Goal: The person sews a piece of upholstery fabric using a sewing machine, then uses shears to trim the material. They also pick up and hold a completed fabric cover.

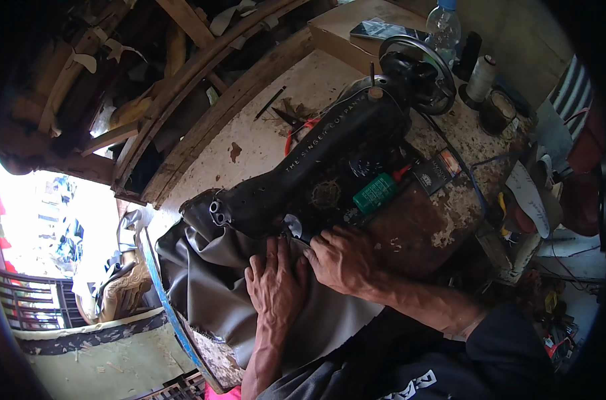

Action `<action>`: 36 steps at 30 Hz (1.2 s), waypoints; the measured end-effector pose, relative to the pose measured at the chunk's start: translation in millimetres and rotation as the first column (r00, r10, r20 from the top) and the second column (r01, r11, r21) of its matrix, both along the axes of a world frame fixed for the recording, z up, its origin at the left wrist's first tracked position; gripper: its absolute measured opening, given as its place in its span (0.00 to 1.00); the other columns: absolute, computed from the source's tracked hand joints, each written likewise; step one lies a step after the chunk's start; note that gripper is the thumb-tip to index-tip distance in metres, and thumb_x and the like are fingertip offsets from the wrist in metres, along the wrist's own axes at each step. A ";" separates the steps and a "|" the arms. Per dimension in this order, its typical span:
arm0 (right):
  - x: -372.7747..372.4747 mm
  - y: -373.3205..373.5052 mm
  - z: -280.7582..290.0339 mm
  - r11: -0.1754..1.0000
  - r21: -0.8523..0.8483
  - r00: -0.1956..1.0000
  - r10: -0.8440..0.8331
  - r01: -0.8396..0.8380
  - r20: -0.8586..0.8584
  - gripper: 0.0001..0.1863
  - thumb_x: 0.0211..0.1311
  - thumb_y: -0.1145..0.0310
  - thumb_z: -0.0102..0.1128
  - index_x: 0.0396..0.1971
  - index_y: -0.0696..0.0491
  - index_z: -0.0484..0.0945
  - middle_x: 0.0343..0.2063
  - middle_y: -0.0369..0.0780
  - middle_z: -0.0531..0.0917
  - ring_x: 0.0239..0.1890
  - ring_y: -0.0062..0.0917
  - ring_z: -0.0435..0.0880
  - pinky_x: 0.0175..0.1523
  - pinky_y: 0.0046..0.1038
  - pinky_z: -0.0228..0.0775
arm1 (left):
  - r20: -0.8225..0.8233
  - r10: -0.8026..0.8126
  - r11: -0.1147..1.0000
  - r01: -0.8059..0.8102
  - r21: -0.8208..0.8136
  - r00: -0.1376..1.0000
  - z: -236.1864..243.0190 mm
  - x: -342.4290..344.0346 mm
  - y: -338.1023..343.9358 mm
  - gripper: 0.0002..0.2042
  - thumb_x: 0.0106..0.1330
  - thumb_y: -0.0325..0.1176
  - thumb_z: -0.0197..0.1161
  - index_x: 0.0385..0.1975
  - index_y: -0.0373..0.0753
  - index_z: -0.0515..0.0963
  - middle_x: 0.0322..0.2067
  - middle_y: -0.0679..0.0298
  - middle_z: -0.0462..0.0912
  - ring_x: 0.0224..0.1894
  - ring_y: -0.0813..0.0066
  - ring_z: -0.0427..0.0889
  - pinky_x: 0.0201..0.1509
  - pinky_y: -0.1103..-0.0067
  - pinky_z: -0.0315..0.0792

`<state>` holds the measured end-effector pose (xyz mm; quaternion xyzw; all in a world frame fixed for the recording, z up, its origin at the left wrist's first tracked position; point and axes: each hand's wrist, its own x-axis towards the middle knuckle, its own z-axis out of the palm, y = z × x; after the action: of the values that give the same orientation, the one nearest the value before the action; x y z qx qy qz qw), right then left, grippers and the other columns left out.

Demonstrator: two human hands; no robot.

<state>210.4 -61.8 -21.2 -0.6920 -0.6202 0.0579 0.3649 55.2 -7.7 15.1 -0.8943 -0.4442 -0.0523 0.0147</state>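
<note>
Hands (276, 287) — two — on one grey sheet (213, 283), one sewing machine (336, 143)

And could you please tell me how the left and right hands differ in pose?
The left hand lies flatter, fingers stretched forward; the right hand is more curled, knuckles raised. The left hand points up the picture, while the right hand slants leftward. Both are bare, at the grey sheet by the black sewing machine.

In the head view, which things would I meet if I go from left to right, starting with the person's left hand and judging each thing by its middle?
Left hand → right hand → green bottle → small dark packet → spool of pale thread → pale curved piece.
</note>
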 end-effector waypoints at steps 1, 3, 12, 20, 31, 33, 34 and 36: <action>1.1 1.7 0.0 1.000 -0.010 1.000 -0.003 0.003 -0.006 0.10 0.64 0.63 0.68 0.27 0.51 0.80 0.26 0.41 0.83 0.33 0.38 0.84 0.41 0.41 0.78 | 0.000 -0.001 1.000 0.001 0.001 1.000 1.6 2.6 -0.1 0.28 0.68 0.45 0.64 0.65 0.37 0.77 0.66 0.56 0.77 0.53 0.52 0.77 0.55 0.61 0.71; 1.3 4.2 -0.7 1.000 -0.020 1.000 -0.007 0.007 -0.012 0.10 0.64 0.62 0.67 0.27 0.51 0.81 0.27 0.41 0.84 0.34 0.39 0.85 0.41 0.41 0.79 | -0.019 0.058 0.997 -0.058 -0.044 0.998 5.2 7.2 -0.4 0.28 0.69 0.42 0.64 0.68 0.38 0.75 0.65 0.52 0.79 0.57 0.50 0.77 0.59 0.61 0.72; 8.8 14.8 5.9 0.988 -0.153 0.999 0.011 -0.018 -0.051 0.11 0.66 0.59 0.65 0.30 0.51 0.83 0.31 0.43 0.86 0.37 0.42 0.87 0.45 0.46 0.80 | -0.035 0.110 0.991 -0.113 -0.068 0.993 7.4 13.5 2.3 0.27 0.70 0.44 0.62 0.66 0.37 0.76 0.64 0.50 0.80 0.59 0.45 0.77 0.63 0.56 0.71; 27.5 49.8 7.1 0.913 -0.349 0.977 0.200 -0.214 -0.077 0.13 0.66 0.57 0.64 0.36 0.52 0.86 0.36 0.45 0.89 0.43 0.41 0.89 0.48 0.49 0.80 | -0.050 0.120 0.990 -0.124 -0.074 0.992 7.3 13.1 3.8 0.27 0.71 0.46 0.60 0.66 0.38 0.77 0.64 0.50 0.80 0.64 0.40 0.75 0.67 0.53 0.68; 37.5 142.6 -31.9 0.898 0.156 0.871 0.438 -0.412 -0.223 0.26 0.70 0.65 0.62 0.68 0.47 0.76 0.69 0.45 0.77 0.73 0.43 0.72 0.77 0.42 0.60 | 0.035 0.049 0.998 -0.048 -0.035 0.998 7.4 12.8 6.1 0.26 0.71 0.45 0.60 0.64 0.37 0.78 0.65 0.51 0.80 0.60 0.46 0.77 0.64 0.57 0.71; 35.7 146.6 -41.9 0.886 0.167 0.849 0.462 -0.432 -0.257 0.26 0.70 0.65 0.62 0.68 0.47 0.76 0.69 0.45 0.77 0.73 0.42 0.72 0.77 0.42 0.60 | 0.041 0.042 0.998 -0.040 -0.050 0.998 6.6 10.8 9.6 0.26 0.70 0.44 0.60 0.63 0.37 0.79 0.64 0.51 0.80 0.58 0.48 0.78 0.62 0.58 0.71; 34.8 148.9 -41.2 0.882 0.171 0.841 0.471 -0.440 -0.267 0.26 0.70 0.65 0.62 0.68 0.47 0.76 0.69 0.45 0.77 0.73 0.42 0.72 0.78 0.42 0.60 | 0.053 0.030 0.998 -0.027 -0.059 0.998 7.7 9.3 10.0 0.25 0.70 0.44 0.61 0.62 0.36 0.80 0.63 0.52 0.81 0.57 0.49 0.78 0.61 0.59 0.72; 31.4 149.7 -40.6 0.872 0.178 0.828 0.488 -0.455 -0.275 0.26 0.70 0.65 0.62 0.68 0.47 0.76 0.69 0.45 0.77 0.73 0.42 0.71 0.78 0.42 0.60 | 0.070 0.019 0.999 -0.017 -0.029 0.997 6.0 4.8 9.5 0.25 0.69 0.44 0.62 0.61 0.36 0.81 0.62 0.52 0.82 0.55 0.50 0.78 0.59 0.60 0.72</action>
<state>241.8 87.8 -61.9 -0.4791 -0.7086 0.2218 0.4682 60.0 1.9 21.0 -0.8878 -0.4534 -0.0775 -0.0131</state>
